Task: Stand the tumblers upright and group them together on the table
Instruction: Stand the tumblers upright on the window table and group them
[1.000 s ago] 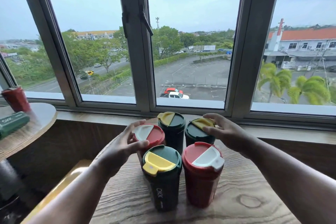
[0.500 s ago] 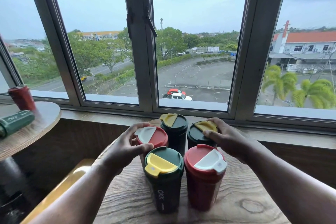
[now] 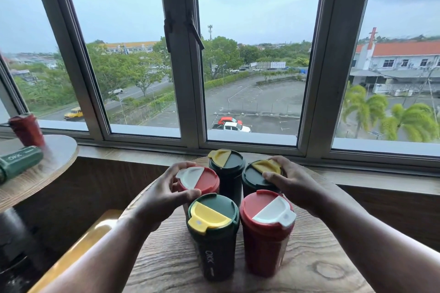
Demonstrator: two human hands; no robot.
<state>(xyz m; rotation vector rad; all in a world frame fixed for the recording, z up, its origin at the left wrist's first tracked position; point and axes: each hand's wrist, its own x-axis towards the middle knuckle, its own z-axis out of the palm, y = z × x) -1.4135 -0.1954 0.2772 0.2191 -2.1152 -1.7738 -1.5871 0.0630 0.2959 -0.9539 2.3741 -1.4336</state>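
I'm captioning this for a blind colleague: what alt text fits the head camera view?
Five lidded tumblers stand upright, bunched on a round wooden table by a window; the left hand grips the rear red tumbler and the right hand grips the rear green tumbler by their lids.

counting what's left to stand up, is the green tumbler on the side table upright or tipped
Tipped: the green tumbler lies on its side on the side table, beside an upright red tumbler.

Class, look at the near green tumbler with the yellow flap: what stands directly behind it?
Behind the near green tumbler stands the red tumbler, gripped by the left hand. Its body is mostly hidden.
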